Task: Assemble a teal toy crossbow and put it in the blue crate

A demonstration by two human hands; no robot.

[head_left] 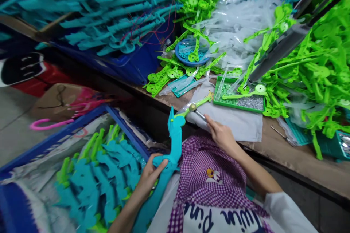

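Note:
My left hand [151, 173] is closed around a long teal plastic part [175, 140] with a jagged, crest-like tip, held upright in front of the apron. A lime-green arm [203, 102] extends from its top end over the bench edge. In my right hand [221, 134] is a small hammer [193, 108], gripped by its thin metal handle. The round head lies over the green arm; whether it touches cannot be made out. Under the arm's far end a grey cloth [235, 122] covers part of the bench.
On the bench a green tray [240, 106] holds small silvery pieces, below a grey tool [279, 52] hanging at a slant. Green parts [314, 69] and clear plastic pieces [232, 25] lie heaped behind. At left stand a blue crate [128, 131] of teal parts and stacked teal parts [109, 11].

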